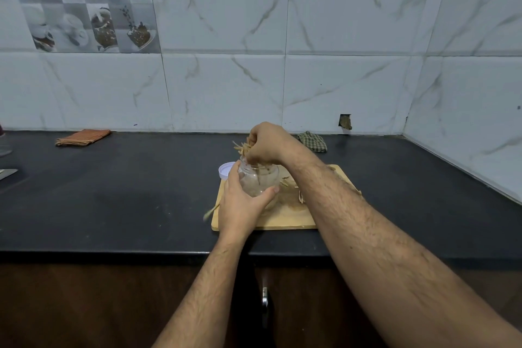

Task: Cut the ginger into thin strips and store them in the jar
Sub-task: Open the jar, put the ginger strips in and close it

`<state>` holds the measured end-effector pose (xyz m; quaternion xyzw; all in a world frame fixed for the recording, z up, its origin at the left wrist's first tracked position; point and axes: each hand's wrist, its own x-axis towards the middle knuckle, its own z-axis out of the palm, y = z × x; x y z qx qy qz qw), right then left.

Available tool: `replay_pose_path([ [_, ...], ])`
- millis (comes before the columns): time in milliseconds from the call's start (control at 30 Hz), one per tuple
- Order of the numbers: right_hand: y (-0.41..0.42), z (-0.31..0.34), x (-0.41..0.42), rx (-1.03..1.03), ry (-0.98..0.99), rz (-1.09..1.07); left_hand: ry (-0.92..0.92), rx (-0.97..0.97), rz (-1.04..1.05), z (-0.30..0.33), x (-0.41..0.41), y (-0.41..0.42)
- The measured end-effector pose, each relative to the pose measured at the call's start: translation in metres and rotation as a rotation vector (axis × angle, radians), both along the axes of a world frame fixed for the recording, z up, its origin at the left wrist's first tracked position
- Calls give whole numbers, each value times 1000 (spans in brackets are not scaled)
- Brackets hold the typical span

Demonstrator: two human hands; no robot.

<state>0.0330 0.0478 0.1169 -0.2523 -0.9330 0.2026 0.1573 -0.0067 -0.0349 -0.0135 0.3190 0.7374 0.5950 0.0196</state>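
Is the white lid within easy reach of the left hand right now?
Probably yes: the white lid lies just beyond the left hand with nothing between, but that hand grips the jar and must let go first.

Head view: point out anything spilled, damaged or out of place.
One ginger strip lies off the cutting board, on the dark counter by its left edge. The wall tile behind has a broken hole.

On the black counter [113,206] we see a wooden cutting board [282,220] near the front edge, a white lid [226,170] just behind it, and two folded cloths, orange [82,137] and green [313,141], along the back edge.
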Motion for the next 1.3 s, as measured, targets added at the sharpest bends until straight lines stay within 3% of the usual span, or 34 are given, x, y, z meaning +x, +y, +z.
replay_pose_path([
  [733,9,0,-1,194,101,-26,3,-10,13,0,-1,0],
  [1033,35,-26,27,29,441,-168,-35,11,-22,3,-4,-1],
  [1300,50,-90,41,-112,347,-297,-51,10,-70,2,-14,-3],
])
